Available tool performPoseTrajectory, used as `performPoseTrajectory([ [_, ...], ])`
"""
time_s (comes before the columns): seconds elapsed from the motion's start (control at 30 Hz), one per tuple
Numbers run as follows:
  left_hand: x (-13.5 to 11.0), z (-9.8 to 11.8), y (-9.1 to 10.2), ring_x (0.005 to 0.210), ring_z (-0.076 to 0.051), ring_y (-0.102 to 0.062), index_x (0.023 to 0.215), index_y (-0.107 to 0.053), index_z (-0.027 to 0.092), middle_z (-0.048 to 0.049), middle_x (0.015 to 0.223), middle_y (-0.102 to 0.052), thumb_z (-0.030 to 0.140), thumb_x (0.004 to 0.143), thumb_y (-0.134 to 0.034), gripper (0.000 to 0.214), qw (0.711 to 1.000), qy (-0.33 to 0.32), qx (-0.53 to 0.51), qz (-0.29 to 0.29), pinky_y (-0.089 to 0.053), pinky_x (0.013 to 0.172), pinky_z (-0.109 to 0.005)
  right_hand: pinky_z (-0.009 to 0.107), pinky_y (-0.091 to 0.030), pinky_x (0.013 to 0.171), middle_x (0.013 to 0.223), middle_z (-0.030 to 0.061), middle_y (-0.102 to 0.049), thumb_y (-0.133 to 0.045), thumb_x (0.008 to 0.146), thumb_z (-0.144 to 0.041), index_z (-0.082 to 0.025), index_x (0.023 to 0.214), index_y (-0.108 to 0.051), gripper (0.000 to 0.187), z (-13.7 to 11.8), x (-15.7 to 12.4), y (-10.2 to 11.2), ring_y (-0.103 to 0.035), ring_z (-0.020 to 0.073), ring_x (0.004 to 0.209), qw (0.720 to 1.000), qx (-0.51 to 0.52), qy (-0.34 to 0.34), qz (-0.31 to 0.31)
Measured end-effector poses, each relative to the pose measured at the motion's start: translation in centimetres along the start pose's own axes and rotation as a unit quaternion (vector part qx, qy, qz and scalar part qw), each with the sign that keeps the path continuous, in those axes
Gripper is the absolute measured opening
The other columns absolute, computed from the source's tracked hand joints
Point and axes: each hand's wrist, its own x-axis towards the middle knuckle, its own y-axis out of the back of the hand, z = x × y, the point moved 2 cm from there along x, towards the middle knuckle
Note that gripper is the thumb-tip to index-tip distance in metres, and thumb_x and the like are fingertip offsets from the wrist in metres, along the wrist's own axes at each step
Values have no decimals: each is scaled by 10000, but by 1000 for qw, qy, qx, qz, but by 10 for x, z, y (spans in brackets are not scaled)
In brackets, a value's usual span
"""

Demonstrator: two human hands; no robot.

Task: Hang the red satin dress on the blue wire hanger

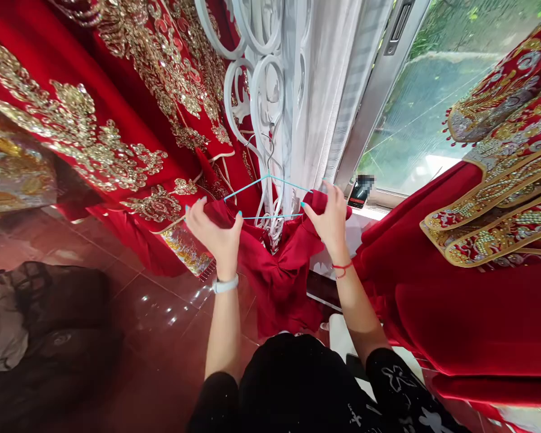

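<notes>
A plain red dress (275, 264) hangs from a thin light-blue hanger (267, 217) in front of me. My left hand (216, 237) grips one shoulder of the dress near the hanger's left end, thumb pointing up. At the other shoulder, my right hand (330, 219) grips the cloth, its fingers partly behind it. The hanger's metal hook (271, 147) overlaps the white scrollwork rack (255, 90); I cannot tell whether it is caught there. Below the neckline the dress front looks gathered into a twist.
Red garments with gold beading (148, 162) hang at the left, and more embroidered red garments (491, 228) hang at the right. A phone (360, 191) stands by the window (415, 120). A dark bag (63, 307) lies on the red tiled floor (157, 325).
</notes>
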Motion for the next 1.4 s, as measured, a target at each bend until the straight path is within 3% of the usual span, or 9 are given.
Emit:
performPoseTrajectory([
  [0.17, 27, -15, -15, 1335, -339, -539, 1277, -628, 177, -157, 1321, -653, 178, 865, -545, 420, 994, -18, 42, -97, -359, 1189, -519, 629, -375, 1105, 1180, 183, -657, -431, 910, -142, -206, 1187, -661, 366, 3, 21, -23, -523, 388, 1237, 995, -86, -13, -57],
  [0.37, 27, -15, -3, 1260, -333, -618, 1270, -669, 192, -150, 1317, -688, 128, 890, -472, 433, 986, -43, 94, -130, -466, 1080, -459, 526, -461, 973, 939, 196, -679, -441, 915, -140, -178, 1091, -688, 305, 19, 31, -25, -616, 368, 1042, 993, -97, -15, -68],
  [0.5, 44, -16, 10, 1028, -347, -705, 1221, -701, 203, -157, 1082, -749, 169, 914, -471, 385, 977, -21, 141, -156, -512, 949, -467, 454, -490, 906, 817, 143, -686, -472, 880, -121, -213, 1089, -710, 330, 34, 50, -16, -656, 324, 930, 993, -99, -16, -57],
  [0.67, 59, -31, 25, 872, -287, -694, 1220, -666, 215, -66, 849, -699, 170, 862, -524, 388, 993, 19, 50, -103, -523, 903, -418, 433, -523, 948, 904, 89, -739, -455, 731, -140, -224, 949, -721, 354, 81, 66, 6, -676, 282, 965, 998, 29, -49, -13],
  [0.87, 27, -53, 18, 936, -205, -669, 1014, -597, 148, -112, 1007, -680, 74, 788, -416, 299, 987, 132, -86, 30, -538, 899, -340, 478, -523, 974, 827, 85, -745, -425, 646, -251, -215, 728, -681, 272, 119, 22, 8, -671, 275, 899, 975, 171, -139, -4],
  [1.03, 8, -58, 27, 953, -207, -673, 938, -594, 168, -93, 975, -682, 111, 789, -420, 236, 983, 140, -108, 46, -555, 922, -357, 465, -521, 970, 837, 99, -738, -497, 685, -285, -215, 707, -703, 218, 103, -6, 6, -669, 277, 922, 975, 144, -165, 44],
  [1.13, 5, -57, 36, 925, -201, -675, 926, -617, 165, -90, 970, -694, 130, 794, -431, 231, 987, 127, -94, 32, -564, 889, -343, 431, -530, 951, 929, 115, -718, -598, 719, -295, -201, 811, -748, 200, 77, 3, -4, -649, 269, 970, 982, 120, -127, 69],
  [1.23, 5, -57, 39, 902, -188, -673, 913, -639, 159, -86, 963, -705, 136, 792, -436, 237, 988, 116, -91, 35, -563, 869, -326, 407, -526, 928, 943, 107, -666, -640, 778, -299, -198, 824, -758, 162, 54, 20, -18, -622, 255, 954, 993, 84, -80, 37],
  [1.4, 1, -69, 40, 878, -178, -672, 919, -675, 144, -70, 921, -708, 118, 764, -442, 281, 986, 109, -111, 61, -552, 875, -322, 356, -502, 861, 930, 83, -587, -537, 845, -224, -187, 718, -691, 203, 49, 35, -20, -594, 220, 906, 997, 61, -38, 25],
])
